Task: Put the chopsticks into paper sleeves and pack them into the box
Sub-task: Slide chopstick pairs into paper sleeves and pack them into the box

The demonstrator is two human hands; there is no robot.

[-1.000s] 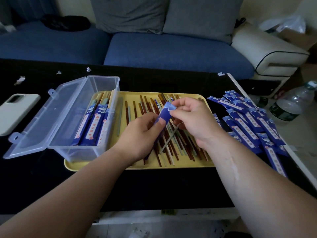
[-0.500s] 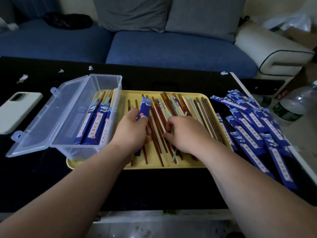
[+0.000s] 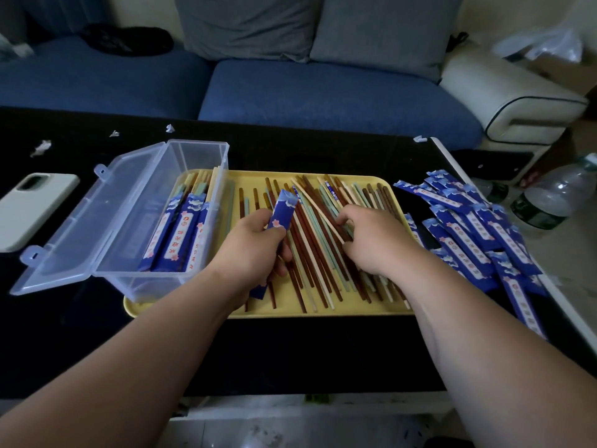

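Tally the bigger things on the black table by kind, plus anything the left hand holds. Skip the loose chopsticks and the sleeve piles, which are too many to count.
Clear box: 1
Yellow tray: 1
Phone: 1
Blue sleeve, gripped by the left hand: 1
Total: 4

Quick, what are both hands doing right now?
Left hand: holds a blue paper sleeve.
Right hand: pinches a thin cream chopstick.
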